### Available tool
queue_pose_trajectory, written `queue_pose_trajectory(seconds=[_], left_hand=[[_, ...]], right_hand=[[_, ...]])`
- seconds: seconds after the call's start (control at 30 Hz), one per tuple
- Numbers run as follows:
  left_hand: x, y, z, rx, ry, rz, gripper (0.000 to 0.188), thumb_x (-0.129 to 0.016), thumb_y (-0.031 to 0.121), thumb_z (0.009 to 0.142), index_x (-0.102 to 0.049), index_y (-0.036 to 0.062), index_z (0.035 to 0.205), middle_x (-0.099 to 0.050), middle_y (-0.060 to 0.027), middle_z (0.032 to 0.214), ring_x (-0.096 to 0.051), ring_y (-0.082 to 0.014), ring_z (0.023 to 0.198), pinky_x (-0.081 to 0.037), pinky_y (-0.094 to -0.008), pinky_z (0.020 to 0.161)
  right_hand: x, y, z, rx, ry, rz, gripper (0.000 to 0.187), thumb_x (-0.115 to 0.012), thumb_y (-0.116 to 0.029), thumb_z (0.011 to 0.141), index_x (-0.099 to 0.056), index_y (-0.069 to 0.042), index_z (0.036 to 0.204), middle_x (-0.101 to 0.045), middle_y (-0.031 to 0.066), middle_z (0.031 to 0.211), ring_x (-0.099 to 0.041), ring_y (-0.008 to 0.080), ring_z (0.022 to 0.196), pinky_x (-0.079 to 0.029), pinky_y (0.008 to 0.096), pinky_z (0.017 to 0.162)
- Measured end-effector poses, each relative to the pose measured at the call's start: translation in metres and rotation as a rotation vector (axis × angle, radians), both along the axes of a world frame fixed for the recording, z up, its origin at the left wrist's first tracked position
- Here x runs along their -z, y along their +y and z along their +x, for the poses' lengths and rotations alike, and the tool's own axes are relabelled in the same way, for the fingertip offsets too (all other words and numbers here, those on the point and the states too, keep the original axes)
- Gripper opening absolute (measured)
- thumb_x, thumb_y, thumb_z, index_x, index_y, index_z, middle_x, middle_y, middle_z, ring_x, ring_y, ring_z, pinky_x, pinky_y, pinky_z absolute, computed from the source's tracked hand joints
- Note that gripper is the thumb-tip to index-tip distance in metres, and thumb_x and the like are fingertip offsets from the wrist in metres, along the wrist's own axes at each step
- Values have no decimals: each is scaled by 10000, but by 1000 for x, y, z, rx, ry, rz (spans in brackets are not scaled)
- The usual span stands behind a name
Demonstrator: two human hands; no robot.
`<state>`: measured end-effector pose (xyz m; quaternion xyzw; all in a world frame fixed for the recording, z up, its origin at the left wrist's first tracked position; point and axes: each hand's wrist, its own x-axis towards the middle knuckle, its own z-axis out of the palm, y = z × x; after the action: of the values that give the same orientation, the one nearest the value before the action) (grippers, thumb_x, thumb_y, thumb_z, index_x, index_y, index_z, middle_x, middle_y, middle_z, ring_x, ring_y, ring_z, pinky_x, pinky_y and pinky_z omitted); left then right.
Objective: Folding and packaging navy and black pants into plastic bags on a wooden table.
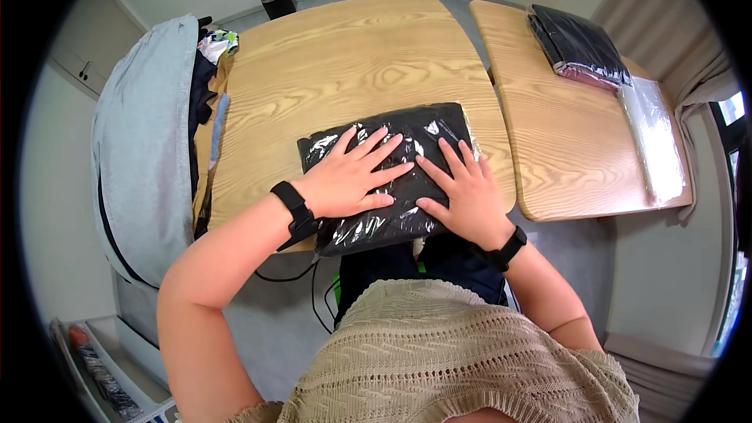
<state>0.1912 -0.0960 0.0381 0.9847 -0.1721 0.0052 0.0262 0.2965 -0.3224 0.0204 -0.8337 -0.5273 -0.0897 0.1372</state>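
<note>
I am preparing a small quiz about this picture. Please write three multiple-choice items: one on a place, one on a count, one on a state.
1. Where does the black plastic-wrapped package lie?
A. near edge of the wooden table
B. floor
C. grey suitcase

2. How many hands press on it?
A. none
B. one
C. two

3. How are the hands?
A. fists
B. flat, fingers spread
C. pinching a corner

Key: 1 A, it overhangs the near edge; 2 C, left hand and right hand both rest on it; 3 B, both palms lie open.
</note>
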Motion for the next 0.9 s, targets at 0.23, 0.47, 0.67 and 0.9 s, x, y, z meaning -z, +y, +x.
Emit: queue_pose_trajectory(seconds=[0.23,0.47,0.67,0.9], left_hand=[[4,-3,4,-15,125,-30,581,-476,487,911,-376,237,1425,-194,-133,1532,-143,-337,1420,-115,-591,1101],[7,-1,4,-33,111,-42,573,-454,494,919,-369,247,1429,-176,-133,1538,-139,-334,1423,-108,-599,1093],[-13,19,12,-111,150,-623,548,-448,382,959,-344,135,1437,-199,-152,1534,-182,-330,1415,-154,-448,1138],[-8,46,-65,-845,-124,-1032,501,-554,259,938,-423,-17,1335,-534,-145,1275,-513,-217,1167,-412,-342,968]], right_hand=[[2,3,4,21,139,-43,586,-622,-523,797,-533,-234,1300,-413,146,1397,-349,399,1295,-320,530,1029],[5,4,6,5,132,13,581,-640,-514,783,-546,-232,1283,-428,133,1381,-368,391,1276,-325,529,1016],[9,-1,9,-21,140,63,617,-667,-484,777,-511,-220,1313,-398,166,1402,-340,405,1308,-296,528,1052],[-3,-32,27,-141,435,70,963,-842,-366,592,-375,-179,1412,-251,232,1475,-242,439,1355,-252,482,1095]])
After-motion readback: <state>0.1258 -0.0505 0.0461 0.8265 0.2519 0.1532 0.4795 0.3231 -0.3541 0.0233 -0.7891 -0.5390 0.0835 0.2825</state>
